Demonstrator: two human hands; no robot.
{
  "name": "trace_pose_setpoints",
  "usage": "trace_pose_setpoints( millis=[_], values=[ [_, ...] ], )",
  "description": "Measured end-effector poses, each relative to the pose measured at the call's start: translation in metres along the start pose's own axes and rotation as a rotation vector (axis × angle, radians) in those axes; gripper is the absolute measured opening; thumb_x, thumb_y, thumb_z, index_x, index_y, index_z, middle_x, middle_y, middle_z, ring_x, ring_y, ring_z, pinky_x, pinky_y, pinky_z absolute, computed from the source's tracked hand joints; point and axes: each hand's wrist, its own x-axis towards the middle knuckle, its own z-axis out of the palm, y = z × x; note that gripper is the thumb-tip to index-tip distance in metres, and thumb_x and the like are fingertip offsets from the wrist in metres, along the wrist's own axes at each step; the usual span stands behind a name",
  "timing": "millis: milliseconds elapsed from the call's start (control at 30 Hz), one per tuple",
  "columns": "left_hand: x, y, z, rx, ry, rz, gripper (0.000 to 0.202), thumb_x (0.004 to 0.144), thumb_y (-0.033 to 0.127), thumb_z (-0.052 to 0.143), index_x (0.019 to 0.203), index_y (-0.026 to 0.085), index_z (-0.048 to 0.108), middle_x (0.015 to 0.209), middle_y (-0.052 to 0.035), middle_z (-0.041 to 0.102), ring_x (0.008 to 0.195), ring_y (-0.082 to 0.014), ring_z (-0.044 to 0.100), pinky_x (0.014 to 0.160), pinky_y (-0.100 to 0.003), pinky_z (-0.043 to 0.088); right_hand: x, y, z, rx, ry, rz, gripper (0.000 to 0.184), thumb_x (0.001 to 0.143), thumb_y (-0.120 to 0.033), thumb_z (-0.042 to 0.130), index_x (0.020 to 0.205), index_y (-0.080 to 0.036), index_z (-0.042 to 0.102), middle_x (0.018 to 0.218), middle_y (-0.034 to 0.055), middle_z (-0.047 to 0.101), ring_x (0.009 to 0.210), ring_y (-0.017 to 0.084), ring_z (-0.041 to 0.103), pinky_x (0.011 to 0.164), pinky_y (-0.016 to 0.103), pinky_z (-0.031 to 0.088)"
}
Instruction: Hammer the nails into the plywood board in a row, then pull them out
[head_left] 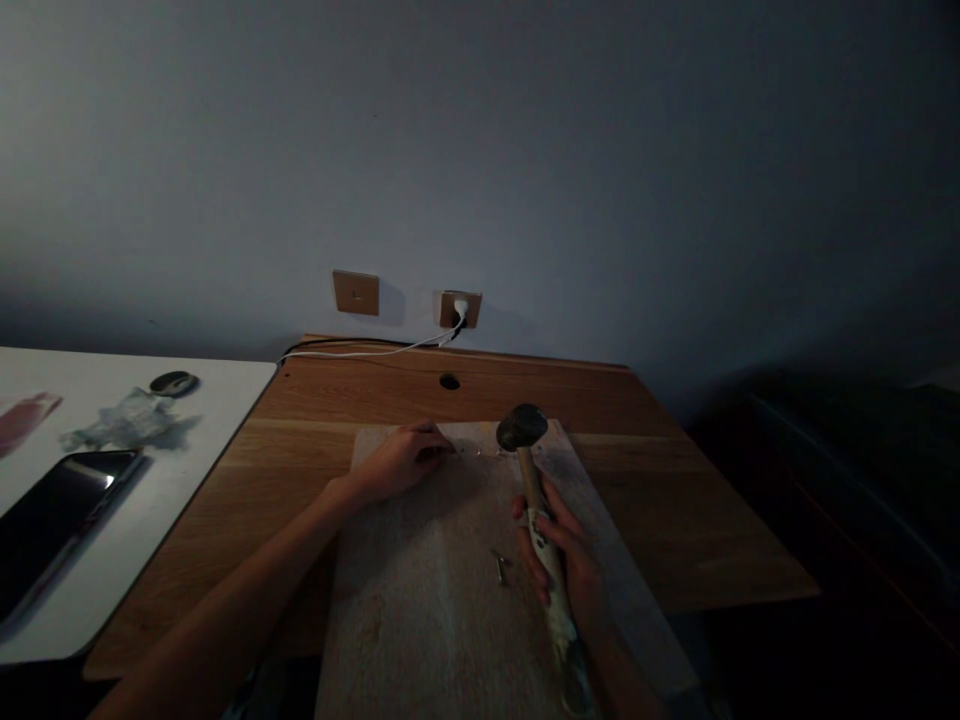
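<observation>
A worn wooden board (420, 600) lies on a brown wooden desk (660, 500). My right hand (566, 555) is wrapped round the wooden handle of a hammer (534, 470), whose dark head sits above the board's far edge. My left hand (401, 458) rests on the board near its far edge, fingers curled in a pinch; what they hold is too small to make out. A loose nail (499, 566) lies on the board just left of my right hand.
A white table (217, 400) adjoins the desk on the left, with a dark tablet (52, 520), crumpled plastic (120, 425) and a small dark disc (174, 383). A wall socket (459, 309) holds a white charger; its cable runs left along the desk's back edge.
</observation>
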Motion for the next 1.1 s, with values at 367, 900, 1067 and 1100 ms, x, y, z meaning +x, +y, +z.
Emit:
trace_pose_setpoints(
  millis=[367, 900, 1067, 1100],
  values=[
    [-0.001, -0.001, 0.003, 0.013, -0.014, 0.023, 0.024, 0.088, 0.012, 0.063, 0.106, 0.021, 0.076, 0.101, -0.0064, 0.068, 0.09, -0.0179, 0.066, 0.085, -0.029, 0.052, 0.001, 0.001, 0.002, -0.031, -0.01, 0.015, 0.034, 0.091, -0.04, 0.059, 0.118, -0.018, 0.057, 0.054, -0.0086, 0.05, 0.03, 0.005, 0.031, 0.027, 0.015, 0.034],
    [0.0, 0.004, 0.004, -0.099, 0.049, -0.153, 0.044, 0.073, 0.002, 0.058, 0.114, 0.017, 0.068, 0.102, -0.0071, 0.075, 0.09, -0.0218, 0.069, 0.081, -0.031, 0.052, 0.006, -0.009, 0.03, -0.185, -0.265, 0.184, 0.046, 0.092, -0.038, 0.059, 0.135, -0.024, 0.054, 0.106, 0.003, 0.06, 0.034, -0.001, 0.04, 0.029, 0.016, 0.037],
    [-0.001, 0.002, 0.006, -0.069, 0.05, -0.173, 0.054, 0.074, 0.003, 0.058, 0.126, 0.018, 0.064, 0.105, -0.0075, 0.075, 0.093, -0.0231, 0.071, 0.083, -0.033, 0.053, 0.007, -0.007, 0.029, -0.229, -0.256, 0.175, 0.052, 0.093, -0.039, 0.059, 0.141, -0.025, 0.048, 0.105, 0.0031, 0.061, 0.035, 0.0, 0.04, 0.029, 0.016, 0.037],
    [-0.001, 0.002, 0.006, -0.071, 0.051, -0.169, 0.054, 0.074, 0.003, 0.058, 0.126, 0.018, 0.064, 0.106, -0.0075, 0.075, 0.093, -0.0231, 0.071, 0.084, -0.033, 0.053, 0.007, -0.005, 0.028, -0.228, -0.258, 0.181, 0.053, 0.093, -0.039, 0.06, 0.142, -0.026, 0.048, 0.106, 0.0033, 0.06, 0.036, 0.0, 0.041, 0.029, 0.016, 0.038]
  ],
)
